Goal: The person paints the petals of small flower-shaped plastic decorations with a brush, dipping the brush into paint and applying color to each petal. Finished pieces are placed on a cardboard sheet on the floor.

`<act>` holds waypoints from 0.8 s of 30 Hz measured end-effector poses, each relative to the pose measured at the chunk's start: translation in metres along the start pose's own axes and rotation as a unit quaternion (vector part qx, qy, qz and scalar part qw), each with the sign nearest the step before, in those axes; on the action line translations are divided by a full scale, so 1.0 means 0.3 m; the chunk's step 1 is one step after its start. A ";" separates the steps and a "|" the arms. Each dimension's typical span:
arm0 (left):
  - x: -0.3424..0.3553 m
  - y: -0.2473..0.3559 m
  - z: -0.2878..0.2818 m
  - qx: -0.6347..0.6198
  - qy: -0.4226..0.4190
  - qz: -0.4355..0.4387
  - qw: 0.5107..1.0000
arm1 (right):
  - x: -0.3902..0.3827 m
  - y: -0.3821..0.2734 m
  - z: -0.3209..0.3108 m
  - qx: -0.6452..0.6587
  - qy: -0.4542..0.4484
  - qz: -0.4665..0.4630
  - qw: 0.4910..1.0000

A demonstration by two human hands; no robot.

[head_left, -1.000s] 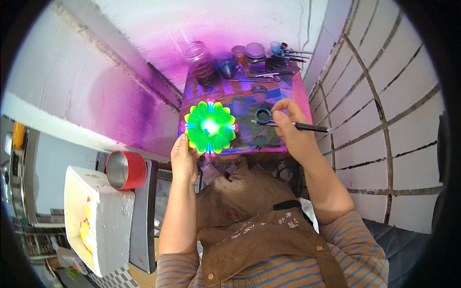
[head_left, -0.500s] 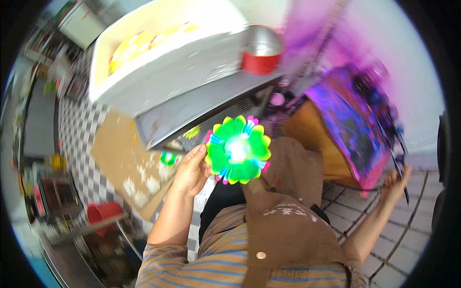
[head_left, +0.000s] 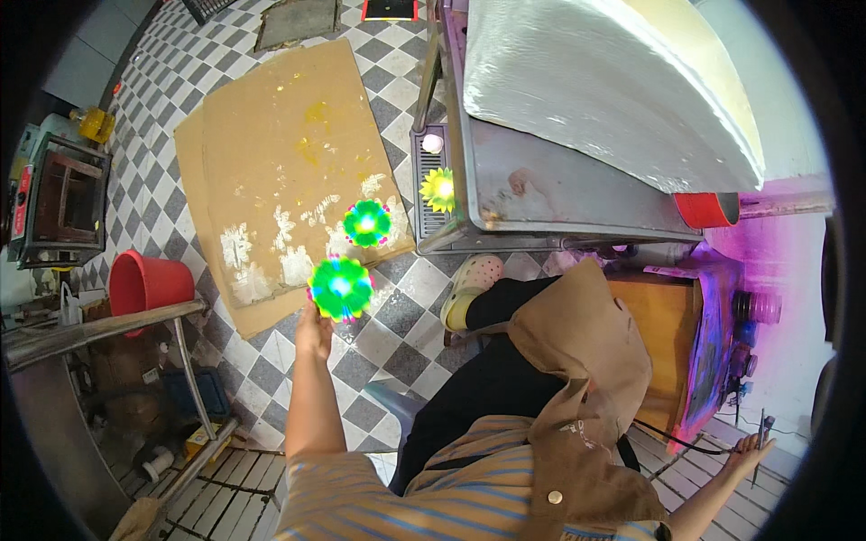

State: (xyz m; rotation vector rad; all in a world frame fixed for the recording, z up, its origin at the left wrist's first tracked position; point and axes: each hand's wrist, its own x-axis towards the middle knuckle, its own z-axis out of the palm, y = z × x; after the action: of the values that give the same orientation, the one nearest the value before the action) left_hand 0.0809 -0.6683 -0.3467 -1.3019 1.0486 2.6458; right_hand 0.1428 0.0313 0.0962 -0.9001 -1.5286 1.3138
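Note:
My left hand [head_left: 313, 334] is reached out over the floor, its fingers closed on the edge of a green flower-shaped piece [head_left: 342, 289] with a bright white centre and pink and yellow tips. A smaller green flower [head_left: 367, 223] lies beyond it on the cardboard [head_left: 271, 180]. On a floor grate near the metal table sits a yellow flower [head_left: 438, 189], with a pale round ball [head_left: 433, 143] behind it. Far to the right, my right hand [head_left: 747, 453] grips a thin dark pen-like tool [head_left: 767, 426]. A black cord [head_left: 672, 437] runs toward that hand.
A metal table [head_left: 577, 180] carries a large white foam box [head_left: 613, 90] and a red pot [head_left: 706, 209]. An orange-brown box [head_left: 654, 343] with purple-stained covering stands at my right. Left are a red bucket [head_left: 149, 284] and a metal rail [head_left: 108, 329]. My shoe [head_left: 474, 284] rests on checkered tiles.
My view has turned left. My left hand has carried the green flower from in front of my body out over the floor to the left. My right hand still holds the dark tool.

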 end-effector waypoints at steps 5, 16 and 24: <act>0.290 0.099 0.137 -0.045 -0.058 0.045 0.996 | 0.002 -0.031 0.052 -0.019 0.008 -0.008 1.000; 0.293 0.304 0.360 0.027 0.073 0.072 0.994 | 0.064 -0.014 0.025 0.012 0.017 0.003 1.000; 0.122 0.443 0.501 0.011 0.115 0.152 0.982 | 0.067 0.003 0.016 0.016 0.026 0.007 0.999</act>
State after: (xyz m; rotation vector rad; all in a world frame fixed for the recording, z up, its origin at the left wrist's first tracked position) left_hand -0.0865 -0.6953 -0.2335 -1.5909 1.4078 2.7263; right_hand 0.1316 0.0486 0.0985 -0.9193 -1.4588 1.3123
